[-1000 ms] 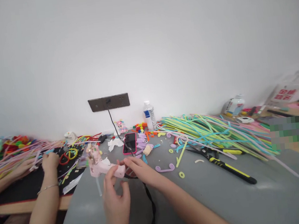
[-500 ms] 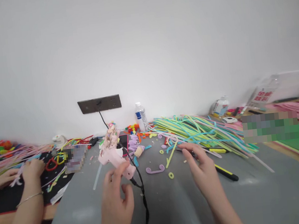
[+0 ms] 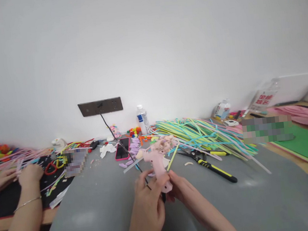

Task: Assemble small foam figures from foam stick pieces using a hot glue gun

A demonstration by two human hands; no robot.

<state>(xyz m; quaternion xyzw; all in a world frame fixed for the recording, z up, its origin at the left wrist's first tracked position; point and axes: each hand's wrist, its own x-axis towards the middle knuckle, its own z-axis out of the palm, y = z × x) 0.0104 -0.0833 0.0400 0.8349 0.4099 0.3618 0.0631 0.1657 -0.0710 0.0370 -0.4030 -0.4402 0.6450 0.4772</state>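
A pink hot glue gun [image 3: 157,161], its front crusted with dried glue and bits, is held over the grey table in front of me. My left hand [image 3: 148,208] is closed around its handle from the left. The fingertips of my right hand [image 3: 185,193] press on the handle's right side; part of both hands' grip is hidden. A black power cord [image 3: 124,146] runs from the wall socket [image 3: 100,106] towards the handle. Beyond the gun lie several short lilac chenille pieces [image 3: 135,145] and a pale green chenille stem [image 3: 172,157].
Black-and-yellow pliers [image 3: 217,171] lie to the right, below a large bundle of pastel chenille stems [image 3: 200,136]. A phone [image 3: 122,149] and a plastic bottle [image 3: 142,120] are behind the gun. At the left, another person's hands [image 3: 31,176] work over a black mat [image 3: 3,201].
The glue gun has moved right and nearer the middle in my left hand, uncovering the phone. My right hand, open and apart before, has come left onto the gun's handle.
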